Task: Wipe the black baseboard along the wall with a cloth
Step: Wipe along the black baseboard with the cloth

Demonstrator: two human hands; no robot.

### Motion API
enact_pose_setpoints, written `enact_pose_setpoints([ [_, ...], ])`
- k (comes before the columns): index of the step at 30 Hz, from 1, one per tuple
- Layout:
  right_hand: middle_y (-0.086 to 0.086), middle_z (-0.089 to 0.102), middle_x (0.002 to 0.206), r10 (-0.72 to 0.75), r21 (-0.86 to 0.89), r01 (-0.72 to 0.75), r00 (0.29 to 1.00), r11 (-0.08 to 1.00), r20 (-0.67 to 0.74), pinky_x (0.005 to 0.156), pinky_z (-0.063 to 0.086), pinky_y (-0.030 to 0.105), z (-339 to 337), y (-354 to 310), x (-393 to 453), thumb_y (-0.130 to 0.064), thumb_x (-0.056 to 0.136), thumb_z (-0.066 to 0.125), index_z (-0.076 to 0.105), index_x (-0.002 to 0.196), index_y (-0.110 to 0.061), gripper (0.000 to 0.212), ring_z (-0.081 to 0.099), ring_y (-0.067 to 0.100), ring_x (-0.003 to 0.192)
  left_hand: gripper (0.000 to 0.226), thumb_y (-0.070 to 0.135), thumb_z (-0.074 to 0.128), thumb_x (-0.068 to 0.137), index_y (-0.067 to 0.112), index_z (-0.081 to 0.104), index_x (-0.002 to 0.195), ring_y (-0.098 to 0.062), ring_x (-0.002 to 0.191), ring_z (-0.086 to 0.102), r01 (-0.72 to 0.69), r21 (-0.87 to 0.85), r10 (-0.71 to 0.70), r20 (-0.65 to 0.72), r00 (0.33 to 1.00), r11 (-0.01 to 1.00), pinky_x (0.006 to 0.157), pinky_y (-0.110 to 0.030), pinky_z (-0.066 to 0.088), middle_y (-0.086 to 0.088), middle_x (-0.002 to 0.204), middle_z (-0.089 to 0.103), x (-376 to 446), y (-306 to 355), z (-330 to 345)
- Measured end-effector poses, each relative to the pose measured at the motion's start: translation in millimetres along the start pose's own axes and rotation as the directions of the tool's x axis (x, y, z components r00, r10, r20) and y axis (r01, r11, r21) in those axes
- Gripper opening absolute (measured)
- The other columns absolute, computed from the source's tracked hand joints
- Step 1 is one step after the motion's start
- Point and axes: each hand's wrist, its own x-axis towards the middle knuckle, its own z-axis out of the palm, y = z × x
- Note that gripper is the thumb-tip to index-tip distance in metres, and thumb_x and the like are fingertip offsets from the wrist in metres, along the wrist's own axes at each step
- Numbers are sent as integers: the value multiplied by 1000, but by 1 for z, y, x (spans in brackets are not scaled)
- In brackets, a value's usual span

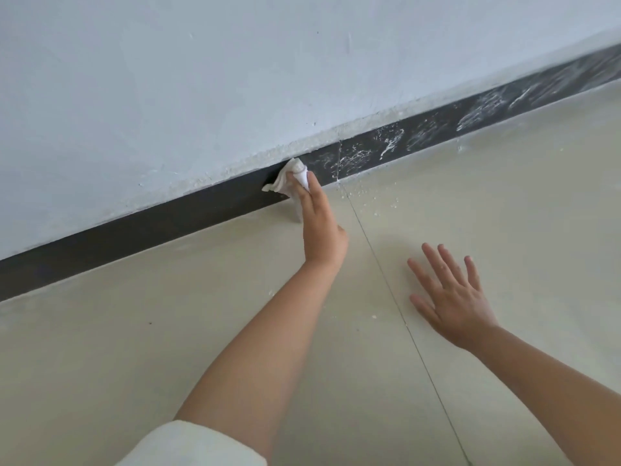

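You get soft, even daylight with no glare; a faint shadow lies on the floor (470,196) under the left hand (322,230). Wide-angle bending curves the baseboard (168,223); slight softness throughout.

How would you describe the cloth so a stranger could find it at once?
Follow the black baseboard that runs along the foot of the pale wall. About midway, the left hand presses a crumpled white cloth against it. It is the only soft white bundle, where clean black meets white-streaked black.
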Motion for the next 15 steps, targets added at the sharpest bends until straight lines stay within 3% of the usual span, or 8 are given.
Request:
enact_pose_setpoints([
  [3, 18, 47, 136, -22, -36, 21, 999, 999, -26, 98, 24, 58, -12, 12, 2, -56, 91, -6, 55, 125, -11, 84, 41, 40, 125, 81, -21, 35, 75, 5, -1, 142, -32, 139, 11, 50, 2, -50, 34, 998, 999, 72, -13, 26, -21, 149, -18, -1, 9, 13],
  [7, 19, 57, 125, -131, -106, 128, 991, 986, -25, 85, 39, 62, -27, 31, 27, -48, 96, -1, 64, 115, -10, 77, 55, 41, 111, 74, -16, 33, 80, 5, -3, 142, -25, 138, 8, 169, -38, -172, -142, 975, 985, 90, -3, 10, -18, 150, -10, -12, -1, -2],
  [10, 16, 59, 124, -266, -150, 272, 962, 951, 58, 85, 43, 60, -37, 43, 53, -46, 96, -2, 65, 113, -14, 76, 57, 39, 109, 73, -13, 30, 84, 8, -7, 142, -19, 140, -1, 269, -87, -282, -299, 911, 959, 95, -7, 7, -12, 151, -17, -9, -9, -25],
  [12, 13, 53, 132, -347, -178, 360, 933, 916, 101, 96, 39, 54, -37, 50, 64, -46, 96, -4, 64, 116, -19, 76, 54, 34, 115, 72, -13, 29, 85, 9, -10, 142, -16, 140, -7, 294, -119, -318, -349, 882, 948, 98, -9, 3, -9, 150, -21, 1, -6, -31],
  [13, 11, 42, 141, -393, -181, 409, 912, 894, 117, 103, 28, 50, -34, 53, 66, -47, 96, -5, 58, 121, -21, 73, 44, 30, 126, 72, -12, 29, 86, 9, -11, 142, -15, 140, -9, 316, -152, -350, -359, 865, 936, 101, -10, 2, -7, 150, -23, 6, -2, -30],
  [15, 8, 24, 149, -455, -151, 469, 882, 870, 122, 106, 8, 45, -28, 57, 67, -48, 95, -3, 46, 127, -21, 65, 3, 22, 142, 72, -10, 29, 87, 9, -14, 142, -15, 140, -8, 383, -254, -454, -354, 818, 888, 110, -19, 2, -6, 150, -23, 17, 7, -23],
])
